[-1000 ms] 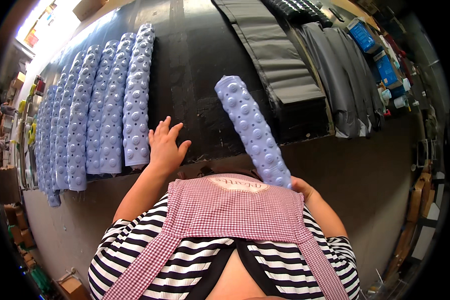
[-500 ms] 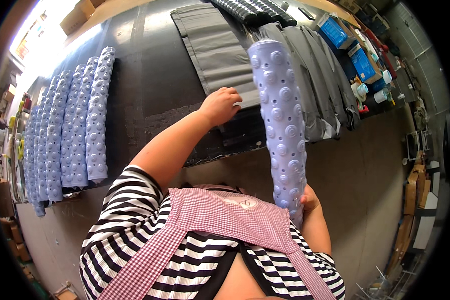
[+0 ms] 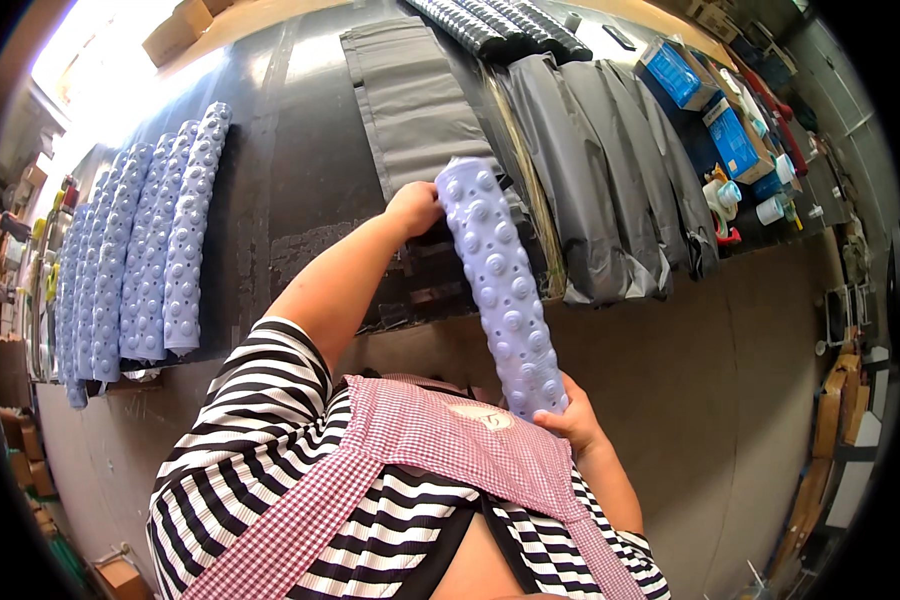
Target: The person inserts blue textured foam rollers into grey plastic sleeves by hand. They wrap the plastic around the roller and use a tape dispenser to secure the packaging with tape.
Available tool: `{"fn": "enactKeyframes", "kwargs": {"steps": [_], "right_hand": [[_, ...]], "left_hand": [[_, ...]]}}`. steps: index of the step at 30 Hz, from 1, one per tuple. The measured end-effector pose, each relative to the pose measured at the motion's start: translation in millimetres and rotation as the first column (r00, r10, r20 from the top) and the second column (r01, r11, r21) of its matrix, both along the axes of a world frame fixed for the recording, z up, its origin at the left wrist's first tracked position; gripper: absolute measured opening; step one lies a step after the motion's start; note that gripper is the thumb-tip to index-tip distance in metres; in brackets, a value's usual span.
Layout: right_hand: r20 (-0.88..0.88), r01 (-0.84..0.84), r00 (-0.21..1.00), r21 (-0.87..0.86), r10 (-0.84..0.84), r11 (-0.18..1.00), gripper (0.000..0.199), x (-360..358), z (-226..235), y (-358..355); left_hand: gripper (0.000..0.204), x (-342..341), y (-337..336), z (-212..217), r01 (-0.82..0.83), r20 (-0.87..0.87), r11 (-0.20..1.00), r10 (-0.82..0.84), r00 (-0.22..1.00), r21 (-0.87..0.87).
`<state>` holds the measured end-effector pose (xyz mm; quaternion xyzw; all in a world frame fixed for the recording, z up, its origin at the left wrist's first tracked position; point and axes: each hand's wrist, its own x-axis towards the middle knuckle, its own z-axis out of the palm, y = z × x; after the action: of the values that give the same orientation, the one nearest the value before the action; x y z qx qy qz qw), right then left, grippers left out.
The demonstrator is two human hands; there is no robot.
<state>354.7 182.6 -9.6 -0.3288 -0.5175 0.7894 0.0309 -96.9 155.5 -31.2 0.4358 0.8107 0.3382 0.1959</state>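
A rolled pale-blue bath mat (image 3: 500,290), covered with round raised bumps, slants up from my body toward the table. My right hand (image 3: 573,415) is closed around its lower end. The roll's upper end lies over the near end of the flat grey plastic bags (image 3: 410,100), which are laid out in a stack. My left hand (image 3: 415,208) is closed at the near edge of these bags, just left of the roll's top. Its fingertips are partly hidden, but it appears to pinch the bag's edge.
Several rolled blue mats (image 3: 185,230) line the table's left side. Filled grey bags (image 3: 610,180) lie to the right, with black rolls (image 3: 510,30) behind them. Blue boxes (image 3: 738,140) and small containers occupy the right end. The dark table's near edge (image 3: 440,318) crosses in front of me.
The mat roll has swung left and lower, its top now over the bags' near end. My left hand has moved slightly left and its fingers have closed at the bag edge.
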Motion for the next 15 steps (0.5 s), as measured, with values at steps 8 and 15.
{"fn": "enactKeyframes", "kwargs": {"steps": [8, 15], "right_hand": [[0.443, -0.266, 0.896, 0.594, -0.033, 0.759, 0.105, 8, 21, -6], [0.282, -0.123, 0.959, 0.502, -0.027, 0.856, 0.099, 9, 11, 4]], "left_hand": [[0.018, -27, -1, -7, -0.305, 0.571, 0.952, 0.231, 0.788, 0.035], [0.007, 2, -23, 31, 0.045, -0.035, 0.844, -0.031, 0.999, 0.535]]}}
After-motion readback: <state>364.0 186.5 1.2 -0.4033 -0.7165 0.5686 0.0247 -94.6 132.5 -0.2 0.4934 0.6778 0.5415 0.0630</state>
